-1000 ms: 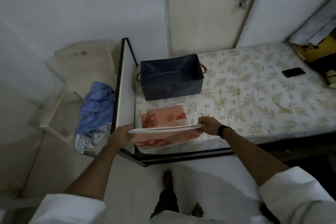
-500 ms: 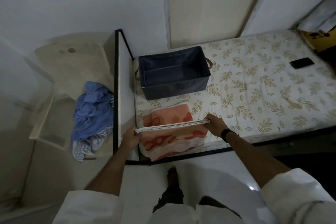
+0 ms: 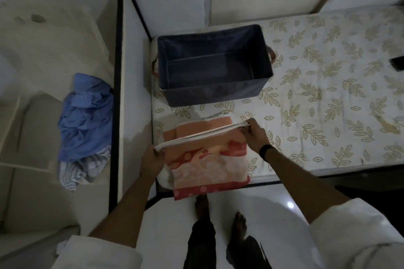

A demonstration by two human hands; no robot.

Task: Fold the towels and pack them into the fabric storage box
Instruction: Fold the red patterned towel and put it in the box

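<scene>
Both hands pinch the orange towel (image 3: pixel 207 159) by its folded top edge, left hand (image 3: pixel 152 159) and right hand (image 3: pixel 254 134), at the bed's (image 3: pixel 328 94) near corner; the navy storage box (image 3: pixel 214 67), seemingly empty, sits at 12 o'clock.

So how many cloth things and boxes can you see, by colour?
Orange patterned towel, held by the left hand and right hand: 1
Orange folded towel on the bed: 1
Blue cloth heap beside the bed: 1
Striped cloth under the heap: 1
Dark blue fabric storage box: 1
Total: 5
</scene>
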